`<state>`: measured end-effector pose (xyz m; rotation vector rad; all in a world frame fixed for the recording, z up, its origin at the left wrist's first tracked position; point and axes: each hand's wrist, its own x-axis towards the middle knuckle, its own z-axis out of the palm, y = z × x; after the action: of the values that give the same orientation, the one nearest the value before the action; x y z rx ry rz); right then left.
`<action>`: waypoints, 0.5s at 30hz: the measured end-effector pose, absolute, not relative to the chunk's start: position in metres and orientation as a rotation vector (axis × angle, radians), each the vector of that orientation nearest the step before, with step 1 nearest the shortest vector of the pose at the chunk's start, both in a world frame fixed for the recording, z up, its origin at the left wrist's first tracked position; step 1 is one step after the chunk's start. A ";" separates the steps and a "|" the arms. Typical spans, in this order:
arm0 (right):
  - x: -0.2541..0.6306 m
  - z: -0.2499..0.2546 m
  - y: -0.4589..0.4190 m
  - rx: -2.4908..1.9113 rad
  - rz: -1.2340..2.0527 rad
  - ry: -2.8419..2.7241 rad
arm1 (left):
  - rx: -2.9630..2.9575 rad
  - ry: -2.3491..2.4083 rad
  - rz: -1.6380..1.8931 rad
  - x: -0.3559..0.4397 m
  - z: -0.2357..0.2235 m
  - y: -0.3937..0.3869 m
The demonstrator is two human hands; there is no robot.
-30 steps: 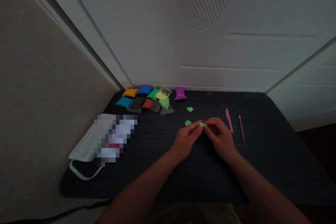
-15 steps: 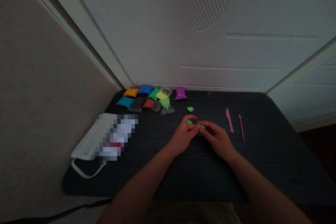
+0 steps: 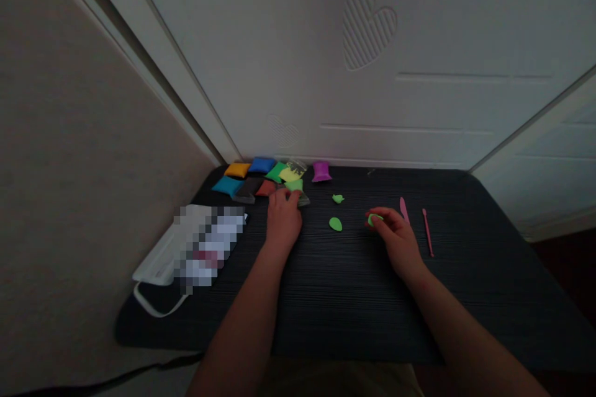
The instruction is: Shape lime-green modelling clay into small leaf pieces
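Observation:
My right hand (image 3: pixel 395 236) pinches a small light green piece of modelling clay (image 3: pixel 374 219) between thumb and fingers, above the dark table. My left hand (image 3: pixel 284 218) reaches over the near edge of the clay packets, its thumb and fingers apart. Its fingertips are at the clear bag of light green clay (image 3: pixel 294 185), and partly cover the red clay packet (image 3: pixel 266 188); whether they touch either is unclear. A flat, light green teardrop of clay (image 3: pixel 335 224) lies between my hands. Behind it sits a small, lumpy light green clay shape (image 3: pixel 338 198).
A pink plastic knife (image 3: pixel 404 208), partly behind my right hand, and a thin pink modelling tool (image 3: pixel 428 233) lie at right. More coloured packets, including a purple one (image 3: pixel 321 172), line the table's back. A white face mask (image 3: pixel 162 254) lies at left.
My hands have parted. The left has moved left to the packets, and the right slightly right with the green clay piece. The green teardrop now lies uncovered on the table.

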<state>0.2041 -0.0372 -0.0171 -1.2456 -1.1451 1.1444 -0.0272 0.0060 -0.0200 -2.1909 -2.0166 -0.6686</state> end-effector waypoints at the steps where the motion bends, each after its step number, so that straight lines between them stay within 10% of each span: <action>1: 0.205 -0.017 -0.037 -1.248 1.145 -1.133 | -2.184 -2.018 -0.710 -0.028 -0.023 0.008; 15: 0.210 -0.023 -0.034 -1.211 1.174 -1.100 | -2.136 -2.261 -1.929 -0.021 -0.006 0.004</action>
<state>0.2098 -0.0345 -0.0231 -1.2112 -1.1003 1.1735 -0.0213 0.0038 -0.0060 -2.1357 -2.2610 -1.9287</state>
